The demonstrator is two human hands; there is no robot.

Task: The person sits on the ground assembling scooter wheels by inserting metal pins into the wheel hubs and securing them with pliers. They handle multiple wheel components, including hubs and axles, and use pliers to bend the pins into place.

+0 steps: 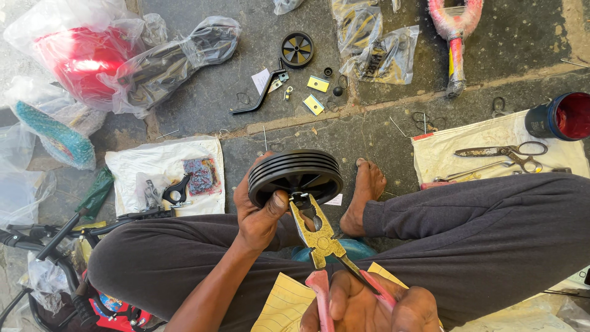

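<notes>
Left hand (261, 212) clamps the training wheel (295, 175) steady — right hand (369, 304), at six o'clock, squeezes pliers (318, 237) onto its hub.

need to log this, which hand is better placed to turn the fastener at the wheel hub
Right, likely. The right hand grips the pliers, whose jaws sit at the hub; the left hand holds the black wheel.
</notes>
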